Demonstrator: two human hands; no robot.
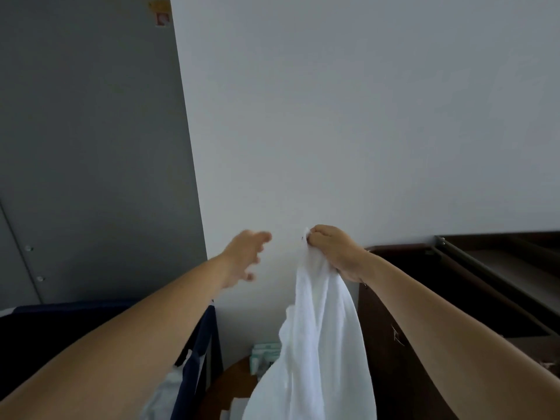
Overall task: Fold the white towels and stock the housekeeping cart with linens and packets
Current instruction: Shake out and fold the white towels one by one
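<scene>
Towel (318, 328) corner in right hand (336, 253)

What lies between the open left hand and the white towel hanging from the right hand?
Nothing. In the head view, the gap between the left hand and the white cloth towel gripped by the right hand shows only pale wall behind.

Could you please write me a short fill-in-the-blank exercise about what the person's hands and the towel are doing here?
1. The right hand grips the white towel by its ____ end, and the rest hangs down.
2. The left hand, fingers spread beside the towel, holds ____.
3. The dark cabinet stands on the person's ____ side.

Missing words: top; nothing; right.
</scene>
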